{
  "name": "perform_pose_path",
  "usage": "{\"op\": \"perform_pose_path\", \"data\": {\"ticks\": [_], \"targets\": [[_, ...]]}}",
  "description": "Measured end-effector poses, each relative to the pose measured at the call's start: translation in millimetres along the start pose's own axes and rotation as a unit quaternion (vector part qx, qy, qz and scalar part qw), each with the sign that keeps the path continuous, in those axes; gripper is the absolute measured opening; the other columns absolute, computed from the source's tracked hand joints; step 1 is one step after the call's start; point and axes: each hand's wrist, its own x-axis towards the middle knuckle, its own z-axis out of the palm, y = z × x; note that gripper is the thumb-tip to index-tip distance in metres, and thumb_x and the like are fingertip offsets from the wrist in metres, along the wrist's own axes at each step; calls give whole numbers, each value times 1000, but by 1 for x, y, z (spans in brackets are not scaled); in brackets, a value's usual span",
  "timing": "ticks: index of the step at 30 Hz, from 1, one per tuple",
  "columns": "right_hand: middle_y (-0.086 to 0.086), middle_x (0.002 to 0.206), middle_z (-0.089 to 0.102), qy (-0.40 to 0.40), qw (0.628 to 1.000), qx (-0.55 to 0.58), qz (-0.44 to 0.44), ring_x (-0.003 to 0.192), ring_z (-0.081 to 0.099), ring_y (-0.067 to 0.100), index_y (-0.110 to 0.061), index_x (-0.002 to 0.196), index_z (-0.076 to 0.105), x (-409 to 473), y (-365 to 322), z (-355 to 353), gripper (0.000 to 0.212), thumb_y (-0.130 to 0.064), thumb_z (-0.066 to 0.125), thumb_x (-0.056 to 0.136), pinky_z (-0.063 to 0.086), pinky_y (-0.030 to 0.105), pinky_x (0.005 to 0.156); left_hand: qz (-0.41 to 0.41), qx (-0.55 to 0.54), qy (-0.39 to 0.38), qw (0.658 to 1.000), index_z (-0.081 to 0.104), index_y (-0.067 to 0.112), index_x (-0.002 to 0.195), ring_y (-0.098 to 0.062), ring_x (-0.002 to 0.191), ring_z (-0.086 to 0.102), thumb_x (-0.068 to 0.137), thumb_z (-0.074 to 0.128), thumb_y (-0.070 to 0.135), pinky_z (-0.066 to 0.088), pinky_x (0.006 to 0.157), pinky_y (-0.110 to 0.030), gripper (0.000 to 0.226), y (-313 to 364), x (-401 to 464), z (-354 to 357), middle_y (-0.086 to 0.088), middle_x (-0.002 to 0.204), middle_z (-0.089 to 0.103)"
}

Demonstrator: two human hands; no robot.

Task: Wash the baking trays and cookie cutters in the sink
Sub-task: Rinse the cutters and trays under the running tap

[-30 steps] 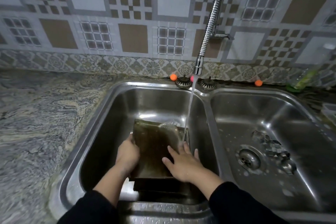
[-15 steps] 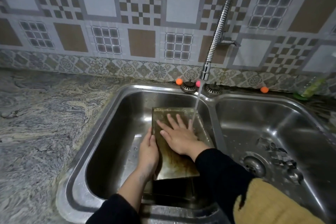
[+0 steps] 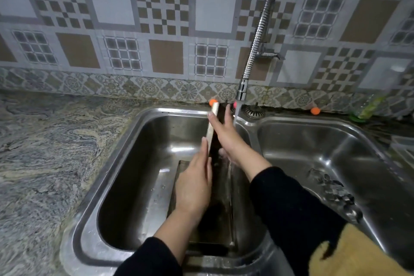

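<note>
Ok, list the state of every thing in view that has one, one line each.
Chrome spring-neck tap: running.
Dark rectangular baking tray: tilted on edge, held between both hands.
Second dark tray: flat on left basin floor.
Metal cookie cutters: piled in right basin.
Left hand: flat against tray.
Right hand: flat against tray.

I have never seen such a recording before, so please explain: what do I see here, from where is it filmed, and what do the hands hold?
No machine here: a person wears one camera on the head, looking down at their own hands. They stand at a steel double sink. The left hand and the right hand press flat on either side of a dark baking tray, tilted up on its edge under running water from the tap. Another tray lies on the left basin's floor. In the right basin lie metal cookie cutters. A marbled countertop is to the left.
</note>
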Motion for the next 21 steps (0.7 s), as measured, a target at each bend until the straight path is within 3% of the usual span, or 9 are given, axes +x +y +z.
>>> {"op": "perform_pose_path", "data": {"ticks": [3, 5, 7, 9, 11, 13, 16, 19, 21], "targets": [[2, 154, 28, 98, 995, 31, -8, 130, 40, 25, -39, 150, 0, 6, -9, -12, 73, -36, 50, 97, 34, 34, 100, 62, 75, -44, 994, 28, 28, 150, -23, 74, 69, 95, 49, 29, 52, 52, -33, 59, 9, -7, 9, 5, 131, 61], [2, 137, 48, 158, 986, 55, -17, 113, 53, 18, -35, 150, 14, 7, -2, -18, 64, -29, 50, 97, 41, 30, 89, 91, 98, -58, 989, 39, 24, 146, -13, 74, 71, 88, 63, 27, 50, 47, -25, 62, 12, -11, 12, 8, 130, 61], [0, 122, 57, 173, 979, 105, -6, 100, 59, 13, -32, 145, 28, 5, 7, -23, 52, -31, 49, 98, 47, 26, 77, 112, 94, -79, 986, 32, 30, 148, -6, 119, 57, 96, 45, 35, 54, 84, -22, 55, 18, -13, 15, 11, 148, 43], [3, 130, 56, 145, 972, 185, 25, 105, 61, 17, -34, 143, 29, 0, 15, -28, 53, -45, 49, 95, 53, 37, 86, 94, 39, -133, 986, 7, 41, 149, -3, 146, 9, 100, 16, 42, 22, 119, -33, 51, 25, -13, 19, 19, 158, 5], [6, 138, 51, 111, 967, 225, 42, 118, 57, 23, -35, 143, 28, -6, 22, -32, 66, -60, 51, 86, 47, 45, 100, 59, -18, -155, 986, 0, 47, 147, 1, 143, -16, 101, 11, 41, -1, 121, -40, 47, 33, -6, 25, 26, 154, -12], [1, 139, 49, 87, 967, 235, 39, 123, 53, 19, -35, 140, 35, -12, 24, -34, 64, -63, 49, 84, 46, 40, 101, 29, -52, -152, 987, -1, 49, 147, 2, 141, -22, 103, 12, 40, -9, 118, -46, 47, 42, 8, 29, 28, 153, -15], [-5, 130, 53, 61, 966, 249, 36, 115, 55, 12, -38, 126, 44, -21, 27, -37, 34, -51, 37, 96, 47, 30, 95, 16, -38, -144, 989, -1, 52, 145, 1, 140, -23, 102, 10, 42, -11, 115, -51, 45, 49, 35, 35, 26, 154, -17], [-8, 133, 50, 43, 967, 248, 26, 121, 52, 12, -36, 137, 36, -27, 32, -39, 48, -54, 39, 92, 44, 36, 103, 1, -16, -115, 993, 2, 50, 146, -7, 145, -15, 102, 12, 46, -8, 116, -53, 46, 48, 64, 38, 18, 159, -8], [-10, 136, 47, 44, 969, 242, 12, 117, 53, 7, -32, 142, 32, -29, 34, -41, 57, -55, 42, 91, 47, 32, 97, -35, -9, -105, 994, 7, 46, 149, -11, 147, -11, 101, 12, 47, -6, 117, -52, 48, 43, 81, 39, 13, 160, -4]]}}
